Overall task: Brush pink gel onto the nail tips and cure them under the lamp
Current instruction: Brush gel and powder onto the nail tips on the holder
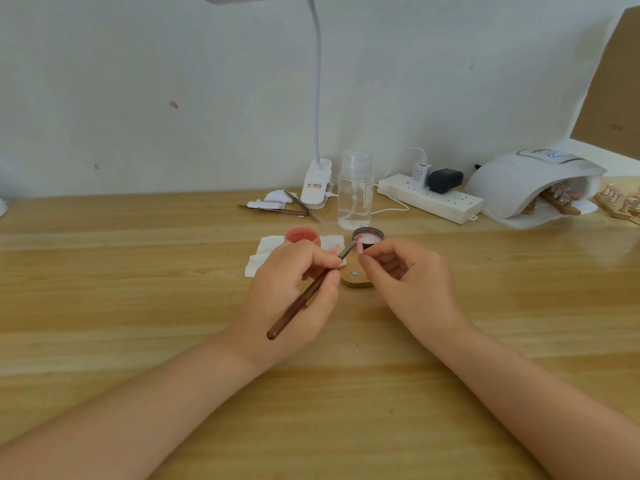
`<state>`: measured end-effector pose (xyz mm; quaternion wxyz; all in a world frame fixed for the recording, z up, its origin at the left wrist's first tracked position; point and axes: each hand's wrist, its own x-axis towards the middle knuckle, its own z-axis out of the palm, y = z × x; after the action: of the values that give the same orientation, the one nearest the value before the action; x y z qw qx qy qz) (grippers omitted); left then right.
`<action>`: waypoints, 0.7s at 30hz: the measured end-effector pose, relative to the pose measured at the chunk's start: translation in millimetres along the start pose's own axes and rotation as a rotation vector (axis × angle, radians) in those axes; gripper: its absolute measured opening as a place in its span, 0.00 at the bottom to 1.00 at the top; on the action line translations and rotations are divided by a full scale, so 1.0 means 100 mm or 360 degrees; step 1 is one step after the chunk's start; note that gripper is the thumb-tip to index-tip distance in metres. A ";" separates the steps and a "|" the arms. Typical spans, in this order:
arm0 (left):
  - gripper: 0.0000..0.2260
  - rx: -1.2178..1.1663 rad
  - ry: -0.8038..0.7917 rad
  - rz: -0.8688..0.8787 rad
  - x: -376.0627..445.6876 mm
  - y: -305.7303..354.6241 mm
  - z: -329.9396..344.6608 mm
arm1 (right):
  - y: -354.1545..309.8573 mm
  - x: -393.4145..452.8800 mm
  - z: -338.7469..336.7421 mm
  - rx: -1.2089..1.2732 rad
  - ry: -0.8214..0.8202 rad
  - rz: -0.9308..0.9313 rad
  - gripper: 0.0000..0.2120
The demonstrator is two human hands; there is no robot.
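My left hand (pixel 294 292) grips a brown-handled brush (pixel 298 306), its metal tip reaching up into the open dark jar of pink gel (pixel 369 235). My right hand (pixel 405 282) pinches a small pink nail tip (pixel 360 247) on its holder just in front of the jar, above a wooden base (pixel 356 280) with a metal dot. The jar's pink lid (pixel 302 234) lies on a stained white tissue (pixel 266 252). At the right, the white curing lamp (pixel 530 185) has wooden sticks with nail tips (pixel 557 199) inside it.
A clear pump bottle (pixel 355 190) stands behind the jar. A clip desk lamp (pixel 317 188), tweezers and tools (pixel 277 207), and a white power strip (pixel 433 199) with plugs line the wall. More nail-tip sticks (pixel 623 202) lie at the far right.
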<state>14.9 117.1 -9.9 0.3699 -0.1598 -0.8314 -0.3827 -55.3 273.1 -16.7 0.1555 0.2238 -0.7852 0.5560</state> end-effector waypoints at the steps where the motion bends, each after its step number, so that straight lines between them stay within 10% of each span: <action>1: 0.05 -0.0003 -0.0005 0.0033 0.00 0.01 -0.01 | 0.00 0.00 0.00 0.0008 -0.0002 0.0004 0.03; 21: 0.08 -0.0002 -0.0039 0.0120 0.00 0.04 -0.06 | -0.02 0.00 -0.02 -0.0012 -0.0015 -0.0011 0.03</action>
<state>20.2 115.5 -5.4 0.3737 -0.1959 -0.8290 -0.3670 -54.1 274.2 -15.0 0.1545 0.2285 -0.7872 0.5515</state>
